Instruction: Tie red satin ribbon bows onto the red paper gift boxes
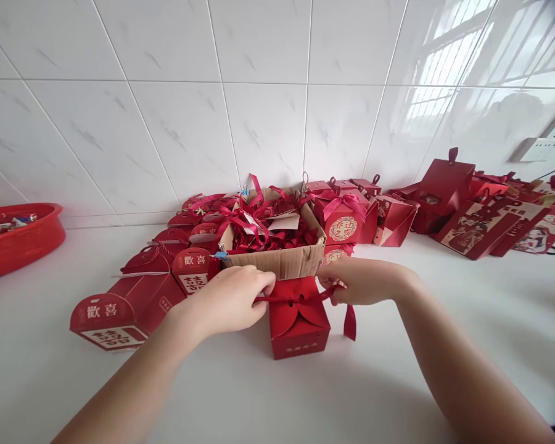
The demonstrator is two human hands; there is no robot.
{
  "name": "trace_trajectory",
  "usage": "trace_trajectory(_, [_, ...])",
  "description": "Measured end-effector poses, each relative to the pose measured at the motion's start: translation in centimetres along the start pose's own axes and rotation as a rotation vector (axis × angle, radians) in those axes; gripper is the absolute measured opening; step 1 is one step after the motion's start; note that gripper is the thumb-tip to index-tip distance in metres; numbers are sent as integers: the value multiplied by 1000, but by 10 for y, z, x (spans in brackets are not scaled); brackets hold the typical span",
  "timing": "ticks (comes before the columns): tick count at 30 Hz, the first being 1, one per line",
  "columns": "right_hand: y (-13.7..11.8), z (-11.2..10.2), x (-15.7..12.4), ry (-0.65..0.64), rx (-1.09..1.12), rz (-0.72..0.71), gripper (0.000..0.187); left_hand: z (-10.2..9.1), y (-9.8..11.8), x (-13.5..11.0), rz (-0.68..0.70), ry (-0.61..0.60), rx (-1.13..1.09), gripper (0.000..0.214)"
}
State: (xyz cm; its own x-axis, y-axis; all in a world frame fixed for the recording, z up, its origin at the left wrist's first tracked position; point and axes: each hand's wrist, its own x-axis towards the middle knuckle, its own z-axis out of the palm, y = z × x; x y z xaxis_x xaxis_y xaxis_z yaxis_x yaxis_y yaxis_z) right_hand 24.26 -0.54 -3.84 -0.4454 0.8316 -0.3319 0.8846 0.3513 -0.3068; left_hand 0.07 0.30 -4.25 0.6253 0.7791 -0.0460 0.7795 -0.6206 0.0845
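A small red gift box (298, 322) stands upright on the white counter (268, 394) in front of me, its petal flaps closed on top. A red ribbon (305, 297) runs across its top, with one end hanging down at the box's right side. My left hand (231, 299) is closed, pinching the ribbon's left end. My right hand (358, 280) is closed on the ribbon's right end. Both hands pull the ribbon taut over the box.
A cardboard box (277, 253) full of red ribbons and tags sits just behind. Flat red folded boxes (120, 308) lie at left, finished red gift boxes (346, 216) and bags (485, 225) at right. A red basin (13, 237) stands far left. A white tiled wall (259, 92) is behind.
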Motion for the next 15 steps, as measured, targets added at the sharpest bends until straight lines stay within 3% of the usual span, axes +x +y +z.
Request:
trace_trajectory(3, [3,1,1,-4,59,27,14,-3,-6,-3,-8,18,6,13])
trace_trajectory(8, [6,2,0,98,72,11,15,-15,-16,-12,-80,-81,-154,31])
trace_trajectory(15, [4,-2,-4,15,188,-77,40,-26,-10,-17,-56,-83,-275,43])
